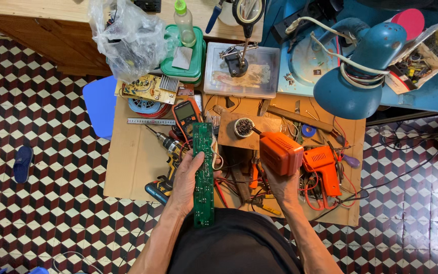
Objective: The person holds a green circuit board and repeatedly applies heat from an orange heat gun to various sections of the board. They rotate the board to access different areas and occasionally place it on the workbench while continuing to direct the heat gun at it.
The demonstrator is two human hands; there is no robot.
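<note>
Left hand (187, 181) fingers clamped on a long green circuit board (204, 172), right hand (279, 183) gripping an orange soldering gun (281, 152); drill (167, 152), multimeter (186, 115), blue lamp (358, 76) crowd the cardboard (133, 157) over checkered tile floor (41, 142).

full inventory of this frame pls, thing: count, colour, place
circuit board: 1, long green, held upright in left hand
soldering gun: 1, orange, in right hand, tip at small tin
small tin: 1, round, on wood block, centre
second soldering gun: 1, orange, right of the held one
cordless drill: 1, yellow-black, left of board
multimeter: 1, orange-black, above board
steel ruler: 1, silver, left of multimeter
desk lamp: 1, blue, upper right
plastic bag: 1, clear, upper left
lidded tub: 1, green, beside bag
squeeze bottle: 1, clear, green cap, top
cardboard sheet: 1, brown, on tiled floor
slipper: 1, blue, far left
left hand: 1, grips board
right hand: 1, grips gun
</note>
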